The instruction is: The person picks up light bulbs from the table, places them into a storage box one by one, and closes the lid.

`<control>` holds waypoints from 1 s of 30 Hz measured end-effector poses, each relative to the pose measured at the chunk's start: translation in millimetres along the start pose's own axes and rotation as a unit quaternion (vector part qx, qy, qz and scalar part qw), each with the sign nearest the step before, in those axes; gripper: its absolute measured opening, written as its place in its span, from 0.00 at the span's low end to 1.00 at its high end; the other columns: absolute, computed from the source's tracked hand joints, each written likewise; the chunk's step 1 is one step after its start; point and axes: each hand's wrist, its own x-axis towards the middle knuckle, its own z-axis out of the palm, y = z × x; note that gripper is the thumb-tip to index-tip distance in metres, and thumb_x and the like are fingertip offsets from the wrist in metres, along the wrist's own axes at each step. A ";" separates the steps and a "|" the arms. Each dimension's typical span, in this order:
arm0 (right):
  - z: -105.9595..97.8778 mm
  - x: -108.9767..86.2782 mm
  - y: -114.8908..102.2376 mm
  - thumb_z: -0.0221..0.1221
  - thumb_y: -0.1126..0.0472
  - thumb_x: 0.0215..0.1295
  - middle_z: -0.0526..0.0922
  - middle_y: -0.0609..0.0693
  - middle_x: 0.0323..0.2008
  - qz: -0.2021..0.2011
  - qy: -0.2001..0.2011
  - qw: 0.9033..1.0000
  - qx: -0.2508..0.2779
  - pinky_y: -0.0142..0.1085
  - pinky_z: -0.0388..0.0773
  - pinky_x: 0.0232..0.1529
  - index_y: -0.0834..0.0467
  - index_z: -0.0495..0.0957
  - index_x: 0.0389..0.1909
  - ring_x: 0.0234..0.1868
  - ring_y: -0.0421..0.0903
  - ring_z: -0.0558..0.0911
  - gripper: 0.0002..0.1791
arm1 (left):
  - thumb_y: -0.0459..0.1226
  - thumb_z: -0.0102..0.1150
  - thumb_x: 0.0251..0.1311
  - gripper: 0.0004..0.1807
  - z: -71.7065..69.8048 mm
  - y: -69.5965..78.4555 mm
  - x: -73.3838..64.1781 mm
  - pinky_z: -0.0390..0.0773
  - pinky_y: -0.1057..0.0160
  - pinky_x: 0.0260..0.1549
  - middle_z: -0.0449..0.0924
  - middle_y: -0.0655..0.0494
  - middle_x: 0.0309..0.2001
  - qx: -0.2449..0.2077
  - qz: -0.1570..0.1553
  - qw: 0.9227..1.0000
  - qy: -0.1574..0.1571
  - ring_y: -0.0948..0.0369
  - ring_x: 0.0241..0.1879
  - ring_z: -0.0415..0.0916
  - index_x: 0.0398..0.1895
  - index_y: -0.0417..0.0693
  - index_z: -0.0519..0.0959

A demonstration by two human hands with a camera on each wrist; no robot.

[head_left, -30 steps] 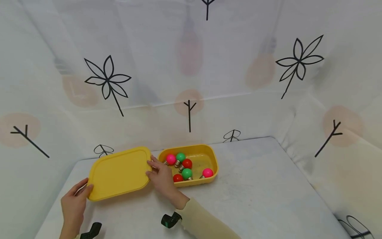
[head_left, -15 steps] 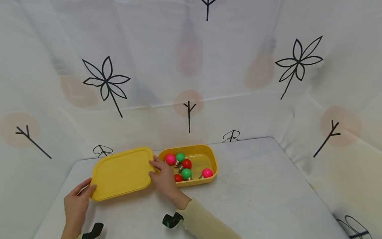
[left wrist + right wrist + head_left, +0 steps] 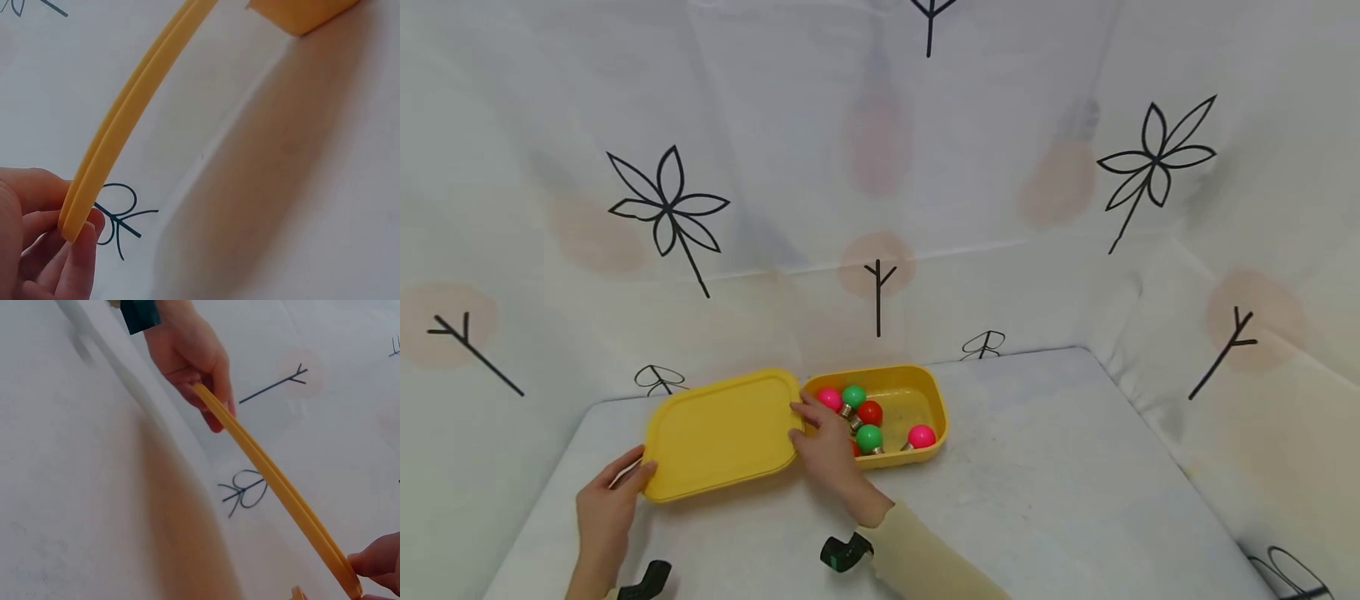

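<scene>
A yellow rectangular lid (image 3: 724, 435) with rounded corners is held up off the table between both hands. My left hand (image 3: 606, 508) pinches its left end, thumb on one face and fingers on the other, as the left wrist view shows. At the opposite end my right hand (image 3: 829, 446) grips the edge between thumb and fingers. Right behind that hand stands a yellow box (image 3: 917, 404), uncovered, with several small bulbs inside: a green bulb (image 3: 869, 437), a red bulb (image 3: 870, 412) and a pink bulb (image 3: 921, 436) among them. The right hand hides the box's near left corner.
The box and hands are on a white-covered table (image 3: 1037, 483). A pale cloth (image 3: 985, 208) printed with black plant drawings rises behind and at both sides. The lid casts a shadow on the tabletop in both wrist views.
Both hands have carried the lid a little to the right, closer to the box. The right hand now covers more of the box's left end. The box and bulbs have stayed put.
</scene>
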 end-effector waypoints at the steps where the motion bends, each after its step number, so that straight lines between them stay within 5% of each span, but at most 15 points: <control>1: -2.3 -1.1 0.1 0.62 0.72 0.63 0.73 0.54 0.66 0.001 0.001 1.000 0.003 0.39 0.71 0.59 0.65 0.80 0.57 0.67 0.53 0.71 0.20 | 0.43 0.63 0.66 0.30 0.9 0.0 -2.3 0.73 0.82 0.34 0.68 0.41 0.67 -0.001 -0.002 1.000 -0.003 0.78 0.39 0.72 0.69 0.43 0.72; 8: -19.0 -6.1 2.8 0.61 0.74 0.62 0.72 0.57 0.66 0.008 0.010 1.000 0.022 0.38 0.72 0.57 0.67 0.79 0.57 0.66 0.53 0.73 0.21 | 0.44 0.60 0.68 0.30 10.6 4.9 -19.3 0.73 0.82 0.36 0.67 0.41 0.69 0.016 -0.001 1.000 -0.023 0.63 0.52 0.74 0.71 0.44 0.70; 15: -33.3 -11.7 9.4 0.62 0.73 0.62 0.74 0.54 0.65 0.013 0.009 1.000 0.013 0.38 0.72 0.58 0.64 0.81 0.56 0.67 0.50 0.72 0.20 | 0.43 0.61 0.67 0.30 16.0 1.9 -38.5 0.73 0.82 0.35 0.67 0.40 0.68 0.005 0.013 0.999 -0.032 0.77 0.41 0.72 0.69 0.42 0.71; 22: -50.7 -15.9 16.5 0.61 0.74 0.63 0.73 0.55 0.66 0.015 -0.015 1.000 0.021 0.40 0.70 0.59 0.64 0.82 0.54 0.68 0.52 0.70 0.18 | 0.41 0.60 0.68 0.28 24.2 1.1 -54.2 0.74 0.81 0.36 0.68 0.40 0.68 -0.001 0.017 0.999 -0.046 0.78 0.41 0.73 0.69 0.41 0.71; 30: -70.7 -18.5 22.4 0.62 0.73 0.62 0.73 0.52 0.66 0.014 -0.006 0.999 -0.042 0.41 0.72 0.59 0.62 0.83 0.53 0.68 0.51 0.71 0.18 | 0.40 0.60 0.68 0.28 39.6 2.9 -65.7 0.75 0.80 0.38 0.67 0.40 0.68 0.004 0.021 0.997 -0.076 0.81 0.39 0.73 0.69 0.41 0.70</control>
